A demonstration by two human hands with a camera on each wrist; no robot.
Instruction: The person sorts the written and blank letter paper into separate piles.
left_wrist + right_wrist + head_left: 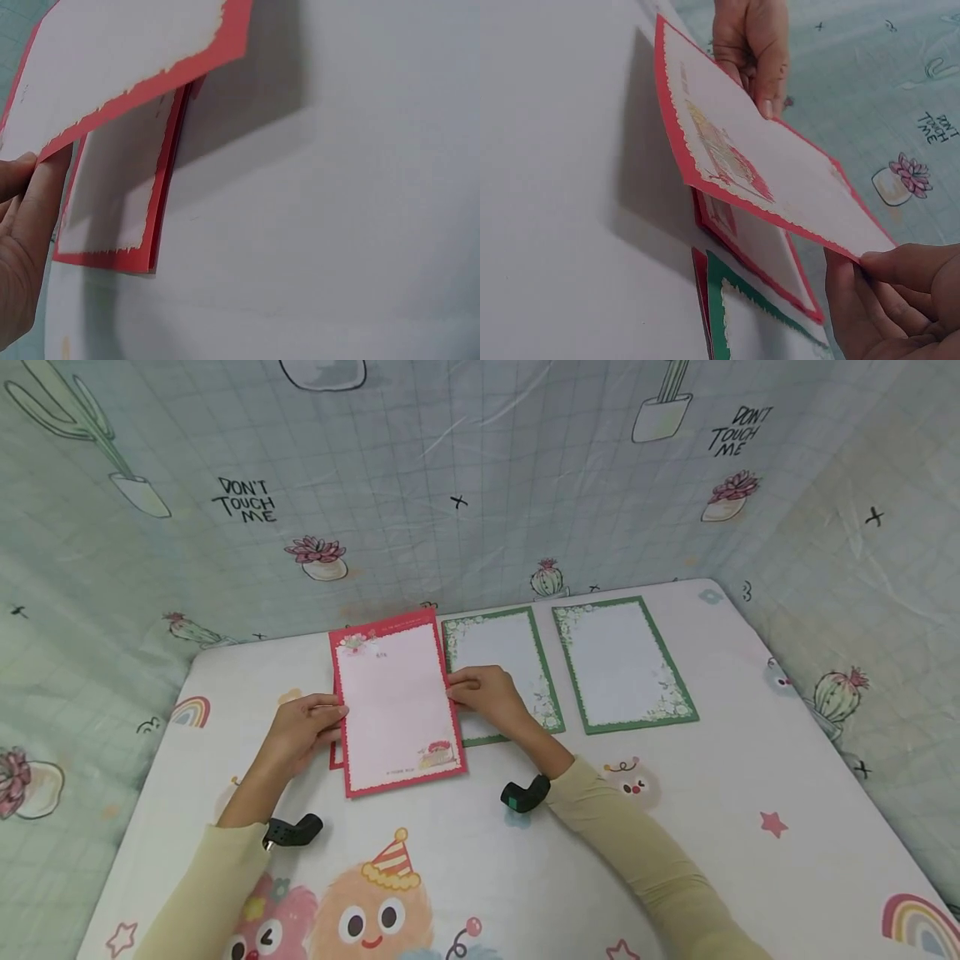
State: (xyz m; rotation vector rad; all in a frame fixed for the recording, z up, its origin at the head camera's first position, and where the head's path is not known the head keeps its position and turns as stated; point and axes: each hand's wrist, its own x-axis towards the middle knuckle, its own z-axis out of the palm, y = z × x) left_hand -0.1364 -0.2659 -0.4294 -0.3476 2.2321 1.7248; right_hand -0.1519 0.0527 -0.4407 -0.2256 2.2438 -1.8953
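Observation:
A red-bordered sheet of paper (397, 710), pale pink inside with flowers printed at two corners, is held up between both hands. My left hand (298, 727) pinches its left edge, thumb on top and fingers beneath. On the opposite edge, my right hand (491, 693) pinches it the same way. Under the raised sheet lies a red-bordered stack (112, 195), mostly hidden from the head view. Close by on the right is a green-bordered sheet (498, 643), partly covered by my right hand and forearm.
Another green-bordered sheet (622, 664) lies farther right on the white tablecloth (712, 760), which has cartoon prints. A fabric curtain (480, 468) with cactus drawings rises behind the table and at its sides. Both wrists wear black devices (525, 793).

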